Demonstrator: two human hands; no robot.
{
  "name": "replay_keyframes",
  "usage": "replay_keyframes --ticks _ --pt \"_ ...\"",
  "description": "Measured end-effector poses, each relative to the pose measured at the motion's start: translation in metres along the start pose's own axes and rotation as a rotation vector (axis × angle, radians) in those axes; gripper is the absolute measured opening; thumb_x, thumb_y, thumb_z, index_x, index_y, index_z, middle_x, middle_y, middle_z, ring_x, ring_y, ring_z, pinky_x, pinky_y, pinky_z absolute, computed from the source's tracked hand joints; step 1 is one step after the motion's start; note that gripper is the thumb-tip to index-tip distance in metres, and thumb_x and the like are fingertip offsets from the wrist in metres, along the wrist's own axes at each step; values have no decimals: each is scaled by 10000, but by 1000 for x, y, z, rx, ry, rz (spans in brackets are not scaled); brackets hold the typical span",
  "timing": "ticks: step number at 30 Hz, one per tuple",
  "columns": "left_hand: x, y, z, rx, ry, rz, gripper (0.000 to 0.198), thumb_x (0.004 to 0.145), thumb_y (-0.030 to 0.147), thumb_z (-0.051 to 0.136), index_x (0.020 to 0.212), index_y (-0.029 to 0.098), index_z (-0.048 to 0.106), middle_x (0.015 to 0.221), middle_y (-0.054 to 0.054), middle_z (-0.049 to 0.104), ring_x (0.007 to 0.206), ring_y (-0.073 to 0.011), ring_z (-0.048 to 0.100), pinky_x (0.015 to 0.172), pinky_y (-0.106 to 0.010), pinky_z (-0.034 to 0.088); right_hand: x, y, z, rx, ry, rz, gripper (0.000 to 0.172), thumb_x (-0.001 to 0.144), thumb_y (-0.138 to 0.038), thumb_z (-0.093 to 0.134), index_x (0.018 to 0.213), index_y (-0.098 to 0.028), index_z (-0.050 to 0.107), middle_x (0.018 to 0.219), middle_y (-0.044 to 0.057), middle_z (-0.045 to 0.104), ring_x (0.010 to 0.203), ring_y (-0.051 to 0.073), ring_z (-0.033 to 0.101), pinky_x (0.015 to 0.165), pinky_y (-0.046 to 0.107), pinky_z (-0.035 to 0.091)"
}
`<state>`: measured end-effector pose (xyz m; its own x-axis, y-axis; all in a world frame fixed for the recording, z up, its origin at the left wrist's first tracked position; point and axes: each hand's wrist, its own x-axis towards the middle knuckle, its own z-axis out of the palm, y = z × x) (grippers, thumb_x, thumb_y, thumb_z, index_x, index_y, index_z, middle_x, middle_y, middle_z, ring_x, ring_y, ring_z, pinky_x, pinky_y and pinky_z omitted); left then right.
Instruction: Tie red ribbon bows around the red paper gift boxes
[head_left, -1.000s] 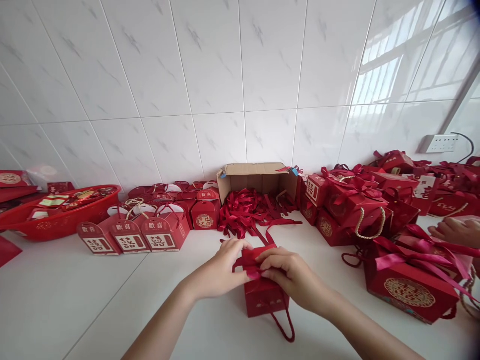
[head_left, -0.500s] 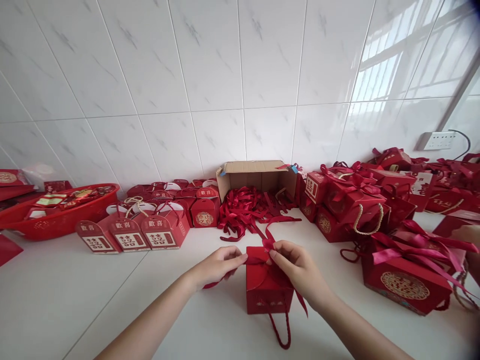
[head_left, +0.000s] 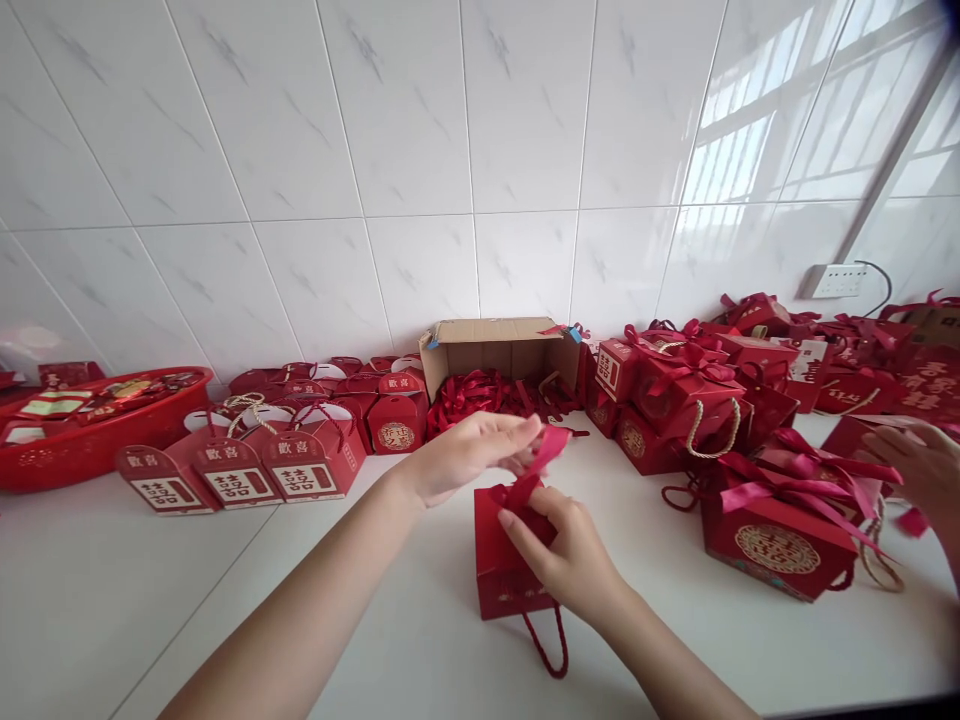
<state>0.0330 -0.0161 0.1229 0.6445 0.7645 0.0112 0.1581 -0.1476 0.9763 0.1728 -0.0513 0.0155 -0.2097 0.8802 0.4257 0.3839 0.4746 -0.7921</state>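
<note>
A red gift box (head_left: 496,560) with a dark red cord handle (head_left: 553,650) stands on the white table (head_left: 405,620) in front of me. Over its top rises a red ribbon (head_left: 546,455). My left hand (head_left: 480,450) is raised above the box's back left corner, its fingers closed on the ribbon's upper part. Lower down, at the box top, my right hand (head_left: 555,540) pinches the ribbon near its knot. The knot is partly hidden behind my right fingers.
Behind the box, a cardboard carton (head_left: 499,330) holds loose red ribbons (head_left: 472,395). Red boxes (head_left: 307,465) and a red plastic basket (head_left: 97,440) stand left. Ribboned boxes (head_left: 776,545) are piled right, beside another person's hand (head_left: 911,465).
My left hand has risen from the box's left side to above it, now with ribbon. My right hand has shifted slightly down and left. The view has turned slightly right.
</note>
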Motion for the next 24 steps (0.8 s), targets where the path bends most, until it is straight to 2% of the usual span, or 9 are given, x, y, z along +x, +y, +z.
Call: replay_keyframes --ticks 2,4,6,9,12,14,17,20,24 --pt "7 -3 -2 16 87 87 482 869 574 479 1072 185 678 1001 -83 672 918 -192 616 816 -300 454 2 3 1 43 10 50 364 884 -402 444 589 -201 378 568 -12 435 564 132 388 550 260 309" --pt "5 -12 -5 124 195 127 461 875 570 470 1035 190 675 969 -65 663 904 -182 608 808 -293 451 4 6 2 112 5 92 406 895 -433 420 573 -205 321 565 -17 397 563 127 358 541 259 291" --pt "-5 -24 -6 302 264 88 399 824 549 571 948 185 680 898 -43 664 882 -183 607 793 -288 450 5 8 0 162 -23 106 420 888 -451 429 574 -206 295 576 -24 360 569 122 324 536 257 273" --pt "-21 -43 -5 461 267 -18 351 690 468 747 926 212 708 928 -25 701 918 -207 624 831 -302 456 6 10 -3 199 -70 82 438 879 -451 443 560 -202 276 589 -27 316 582 120 288 545 261 261" --pt "-29 -59 -1 460 363 -71 252 707 440 736 818 214 745 893 -29 737 903 -220 648 826 -310 474 5 10 -4 228 -46 113 446 865 -469 474 545 -200 318 575 -28 328 580 120 292 543 262 258" --pt "-30 -67 0 429 422 -61 224 736 422 711 776 205 747 857 -33 745 866 -216 658 793 -305 485 4 11 -3 276 9 160 383 847 -480 518 617 -201 392 573 -27 412 575 121 331 542 258 272" --pt "-30 -73 2 405 420 -12 196 778 380 674 773 191 726 828 -30 736 831 -196 650 771 -293 478 3 11 0 401 90 214 329 815 -468 591 790 -224 371 616 -31 576 556 121 395 544 248 305" --pt "-30 -74 4 401 384 33 149 785 331 668 773 184 683 846 -24 720 825 -175 623 776 -288 462 3 11 2 430 111 201 344 815 -432 608 789 -235 327 598 -52 594 526 110 393 528 234 308" --pt "-28 -80 9 369 396 65 145 760 290 688 734 173 607 894 -36 713 803 -163 605 740 -282 461 4 11 1 309 105 119 164 847 -363 575 826 -213 513 625 -27 622 556 120 461 549 239 359"
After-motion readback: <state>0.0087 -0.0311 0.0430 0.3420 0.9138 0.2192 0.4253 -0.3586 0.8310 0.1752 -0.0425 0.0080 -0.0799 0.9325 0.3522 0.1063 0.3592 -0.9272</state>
